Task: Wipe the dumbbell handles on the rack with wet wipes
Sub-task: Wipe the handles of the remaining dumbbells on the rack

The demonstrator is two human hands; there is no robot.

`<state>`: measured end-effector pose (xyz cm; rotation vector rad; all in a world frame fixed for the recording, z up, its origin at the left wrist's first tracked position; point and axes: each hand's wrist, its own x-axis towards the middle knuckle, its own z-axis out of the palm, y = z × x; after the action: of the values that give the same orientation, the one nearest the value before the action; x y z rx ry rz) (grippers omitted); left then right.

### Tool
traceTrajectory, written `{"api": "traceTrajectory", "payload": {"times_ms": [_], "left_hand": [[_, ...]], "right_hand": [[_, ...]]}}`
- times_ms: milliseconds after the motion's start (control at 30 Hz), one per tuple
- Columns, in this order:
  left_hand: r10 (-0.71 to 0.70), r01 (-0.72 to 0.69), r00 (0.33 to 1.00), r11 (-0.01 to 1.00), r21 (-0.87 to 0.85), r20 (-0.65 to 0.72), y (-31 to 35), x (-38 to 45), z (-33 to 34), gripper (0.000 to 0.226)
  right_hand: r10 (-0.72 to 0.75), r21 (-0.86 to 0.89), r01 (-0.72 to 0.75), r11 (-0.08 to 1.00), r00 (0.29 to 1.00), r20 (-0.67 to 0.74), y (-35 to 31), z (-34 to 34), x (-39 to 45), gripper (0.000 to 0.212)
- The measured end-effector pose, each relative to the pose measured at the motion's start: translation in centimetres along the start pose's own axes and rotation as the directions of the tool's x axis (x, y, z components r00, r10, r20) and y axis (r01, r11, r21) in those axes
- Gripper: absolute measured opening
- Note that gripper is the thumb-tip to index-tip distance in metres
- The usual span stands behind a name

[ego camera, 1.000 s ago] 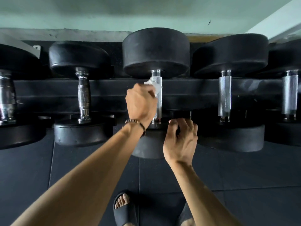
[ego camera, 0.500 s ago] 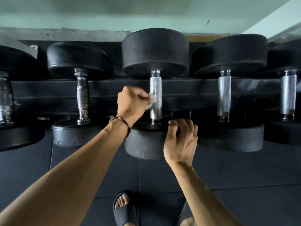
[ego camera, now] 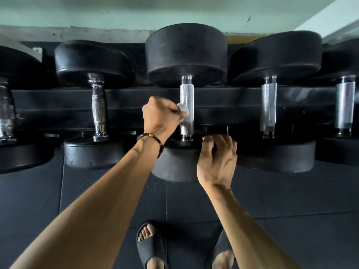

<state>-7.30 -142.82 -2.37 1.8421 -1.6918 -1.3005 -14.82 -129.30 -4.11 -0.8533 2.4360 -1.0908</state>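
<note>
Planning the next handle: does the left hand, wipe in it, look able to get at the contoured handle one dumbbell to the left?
Probably yes. The left hand grips the wipe beside the middle handle; nothing stands between it and the contoured handle.

The picture is dim. Soft light falls from above onto the pale wall [ego camera: 116, 10]. Deep shadows hide the rack [ego camera: 223, 101]. Shiny handles glint. Edges bend outward.
</note>
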Motion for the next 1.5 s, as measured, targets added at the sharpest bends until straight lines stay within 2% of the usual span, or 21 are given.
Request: {"api": "traceTrajectory", "payload": {"times_ms": [100, 133, 267, 367, 433, 533, 633, 667, 733, 767, 833, 900, 933, 1000, 1100, 1133, 1200, 1267, 1300, 1433, 1500], "left_hand": [[-0.126, 0.118, 0.982, 0.991, 0.061, 0.138, -1.1, -0.7, -0.3, 0.018], [-0.133, 0.124, 0.981, 0.990, 0.069, 0.141, -1.0, -0.4, -0.4, 0.020], [-0.178, 0.182, 0.983, 0.977, -0.113, 0.051, 0.4, 1.1, 0.0, 0.031], [-0.218, 0.208, 0.961, 0.975, 0.078, 0.170, -1.4, 1.0, 0.4, 0.022], [-0.256, 0.241, 0.941, 0.966, 0.093, 0.219, -1.8, 0.9, 0.2, 0.021], [-0.242, 0.265, 0.961, 0.945, -0.191, 0.137, 0.7, 2.0, -0.1, 0.026], [-0.294, 0.332, 0.941, 0.897, -0.294, 0.166, 1.3, 2.6, -0.2, 0.030], [-0.318, 0.361, 0.925, 0.908, -0.215, 0.209, 0.4, 2.4, -0.1, 0.031], [-0.305, 0.297, 0.917, 0.952, 0.071, 0.257, -1.2, 1.4, -0.2, 0.029], [-0.278, 0.255, 0.928, 0.959, 0.121, 0.250, -1.5, 1.2, -0.1, 0.027], [-0.198, 0.220, 0.956, 0.972, -0.081, 0.217, -0.8, 1.6, 0.0, 0.025], [-0.198, 0.232, 0.971, 0.920, -0.316, 0.136, 0.9, 2.6, -0.1, 0.027], [-0.197, 0.230, 0.972, 0.904, -0.360, 0.128, 1.3, 3.2, 0.0, 0.028], [-0.185, 0.232, 0.964, 0.936, -0.265, 0.192, 0.5, 3.4, 0.1, 0.024], [-0.209, 0.171, 0.907, 0.976, 0.133, 0.366, -2.4, 1.9, -0.2, 0.022], [-0.213, 0.166, 0.903, 0.974, 0.154, 0.373, -2.7, 1.8, -0.2, 0.023], [-0.187, 0.216, 0.932, 0.974, -0.064, 0.310, -1.7, 2.2, -0.2, 0.022], [-0.207, 0.279, 0.950, 0.899, -0.338, 0.235, 0.3, 3.5, -0.4, 0.021], [-0.204, 0.279, 0.953, 0.883, -0.378, 0.226, 1.0, 4.0, -0.4, 0.020], [-0.179, 0.250, 0.920, 0.953, -0.169, 0.349, -0.2, 2.4, -1.1, 0.018], [-0.169, 0.266, 0.924, 0.929, -0.258, 0.343, -0.4, 1.7, -0.9, 0.014]], "right_hand": [[0.001, -0.012, -0.001, 1.000, 1.000, -0.004, -0.2, -0.1, 0.0, 0.041], [0.000, -0.010, 0.000, 1.000, 1.000, -0.004, -0.2, -0.1, 0.0, 0.041], [0.003, 0.002, -0.003, 1.000, 1.000, -0.002, 0.0, 0.0, 0.0, 0.040], [0.001, 0.001, -0.001, 1.000, 1.000, 0.001, 0.0, 0.0, 0.1, 0.040], [-0.001, -0.002, 0.001, 1.000, 1.000, -0.003, -0.1, 0.0, 0.1, 0.040], [0.013, 0.001, -0.013, 1.000, 1.000, 0.004, -0.1, 0.0, 0.0, 0.044], [0.029, 0.002, -0.029, 1.000, 1.000, 0.012, -0.1, 0.0, 0.1, 0.043], [0.021, -0.002, -0.021, 1.000, 1.000, 0.010, -0.1, 0.0, 0.0, 0.043], [0.006, -0.003, -0.006, 1.000, 1.000, 0.006, -0.2, -0.1, 0.1, 0.041], [0.005, -0.004, -0.005, 1.000, 1.000, 0.006, -0.2, -0.1, 0.0, 0.040], [0.006, -0.007, -0.006, 1.000, 1.000, 0.012, -0.3, -0.2, 0.0, 0.039], [0.014, 0.002, -0.014, 1.000, 1.000, 0.020, -0.3, -0.2, 0.1, 0.040], [0.019, 0.002, -0.019, 1.000, 1.000, 0.025, -0.3, -0.1, 0.1, 0.040], [0.014, -0.015, -0.014, 1.000, 1.000, 0.024, -0.3, -0.1, 0.1, 0.040], [0.008, -0.030, -0.007, 1.000, 1.000, 0.021, -0.4, -0.2, 0.0, 0.041], [0.014, -0.031, -0.013, 0.999, 1.000, 0.027, -0.5, -0.2, 0.0, 0.042], [0.031, -0.036, -0.029, 0.999, 0.999, 0.041, -0.5, -0.3, 0.1, 0.045], [0.038, -0.036, -0.036, 0.999, 0.998, 0.055, -0.5, -0.3, 0.1, 0.047], [0.039, -0.037, -0.037, 0.999, 0.998, 0.059, -0.6, -0.3, 0.1, 0.047], [0.032, -0.032, -0.031, 0.999, 0.998, 0.046, -0.6, -0.4, 0.1, 0.046], [0.030, -0.026, -0.029, 0.999, 0.999, 0.037, -0.6, -0.3, 0.0, 0.044]]}}
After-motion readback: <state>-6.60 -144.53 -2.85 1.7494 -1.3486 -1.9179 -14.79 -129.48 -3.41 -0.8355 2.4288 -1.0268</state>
